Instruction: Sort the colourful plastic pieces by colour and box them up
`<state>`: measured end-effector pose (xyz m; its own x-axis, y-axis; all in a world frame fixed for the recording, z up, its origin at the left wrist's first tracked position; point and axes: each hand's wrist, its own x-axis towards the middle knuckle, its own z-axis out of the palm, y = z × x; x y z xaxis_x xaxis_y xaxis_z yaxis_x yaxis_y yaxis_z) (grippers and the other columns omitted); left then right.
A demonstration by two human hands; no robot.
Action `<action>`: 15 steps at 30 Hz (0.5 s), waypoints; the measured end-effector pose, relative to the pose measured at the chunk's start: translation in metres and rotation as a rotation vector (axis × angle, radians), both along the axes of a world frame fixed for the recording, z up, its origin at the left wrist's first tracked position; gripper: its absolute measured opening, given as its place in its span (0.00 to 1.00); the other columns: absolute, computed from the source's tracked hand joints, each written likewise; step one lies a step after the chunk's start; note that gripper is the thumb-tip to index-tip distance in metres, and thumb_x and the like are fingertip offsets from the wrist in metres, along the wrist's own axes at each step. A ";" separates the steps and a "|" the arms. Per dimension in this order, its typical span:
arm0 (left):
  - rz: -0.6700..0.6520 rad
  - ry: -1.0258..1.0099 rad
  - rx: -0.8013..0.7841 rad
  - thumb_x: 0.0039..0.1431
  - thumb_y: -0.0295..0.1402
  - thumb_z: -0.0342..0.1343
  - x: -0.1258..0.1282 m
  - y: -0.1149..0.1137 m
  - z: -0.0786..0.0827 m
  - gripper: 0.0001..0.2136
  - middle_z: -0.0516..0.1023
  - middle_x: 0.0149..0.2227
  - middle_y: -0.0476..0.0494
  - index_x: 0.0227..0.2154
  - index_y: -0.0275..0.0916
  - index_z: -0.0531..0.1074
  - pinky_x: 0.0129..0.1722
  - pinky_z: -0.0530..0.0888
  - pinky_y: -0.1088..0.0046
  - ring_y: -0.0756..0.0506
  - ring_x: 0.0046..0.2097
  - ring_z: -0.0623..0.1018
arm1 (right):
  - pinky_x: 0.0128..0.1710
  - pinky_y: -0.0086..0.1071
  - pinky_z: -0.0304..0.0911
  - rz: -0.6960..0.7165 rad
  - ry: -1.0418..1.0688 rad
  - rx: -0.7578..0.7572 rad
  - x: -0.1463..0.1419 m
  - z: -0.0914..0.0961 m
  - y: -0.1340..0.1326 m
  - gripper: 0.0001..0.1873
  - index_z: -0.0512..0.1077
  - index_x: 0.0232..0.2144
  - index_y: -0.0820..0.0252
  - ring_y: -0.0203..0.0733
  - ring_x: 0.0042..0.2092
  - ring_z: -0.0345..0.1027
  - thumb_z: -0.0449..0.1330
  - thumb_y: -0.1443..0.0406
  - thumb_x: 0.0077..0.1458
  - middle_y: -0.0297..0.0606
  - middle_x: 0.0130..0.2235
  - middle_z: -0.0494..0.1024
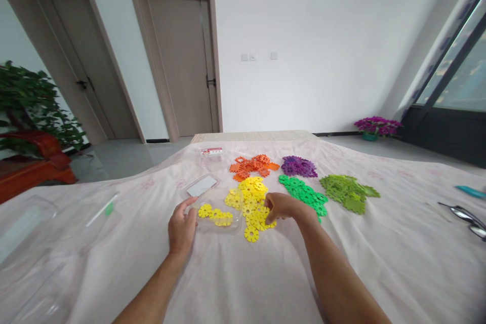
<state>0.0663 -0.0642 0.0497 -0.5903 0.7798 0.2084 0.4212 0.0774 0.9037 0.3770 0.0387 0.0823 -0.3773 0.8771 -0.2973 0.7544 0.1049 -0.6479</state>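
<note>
My left hand [183,228] grips the left end of a clear plastic box [236,227], its thumb along the edge. Several yellow notched plastic discs lie in that box. Just right of it spreads a pile of yellow notched discs [253,190] on the cloth. My right hand [279,207] reaches down into the right side of this pile, fingers curled and pinching at the discs; its fingertips are partly hidden. A pile of green discs [306,192] lies right beside my right wrist. Beyond the yellow pile are orange discs [250,164].
Purple discs [298,166] and olive-green discs [346,192] form piles at the back right. A clear lid with a white label [201,185] lies behind the box. More clear containers [26,228] stand at left. Glasses [465,215] rest near the right edge.
</note>
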 end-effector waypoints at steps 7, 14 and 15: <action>-0.043 -0.123 0.018 0.53 0.41 0.52 0.003 0.000 -0.002 0.24 0.74 0.23 0.51 0.51 0.37 0.76 0.29 0.70 0.70 0.46 0.23 0.74 | 0.20 0.24 0.49 0.047 0.178 -0.035 -0.001 -0.002 0.003 0.17 0.72 0.23 0.58 0.31 0.21 0.60 0.73 0.68 0.25 0.26 0.19 0.71; -0.069 -0.051 0.052 0.54 0.42 0.52 0.002 0.004 -0.008 0.23 0.76 0.30 0.48 0.50 0.38 0.76 0.31 0.72 0.70 0.48 0.26 0.73 | 0.19 0.25 0.47 -0.108 0.408 0.047 0.009 -0.001 0.010 0.09 0.72 0.21 0.60 0.29 0.20 0.54 0.68 0.62 0.36 0.26 0.17 0.67; -0.075 -0.042 0.059 0.54 0.42 0.52 0.001 0.005 -0.010 0.22 0.78 0.33 0.47 0.50 0.39 0.76 0.31 0.73 0.70 0.48 0.26 0.73 | 0.19 0.25 0.47 -0.137 0.458 0.066 0.007 0.001 0.009 0.10 0.72 0.21 0.60 0.29 0.20 0.54 0.68 0.61 0.37 0.27 0.18 0.68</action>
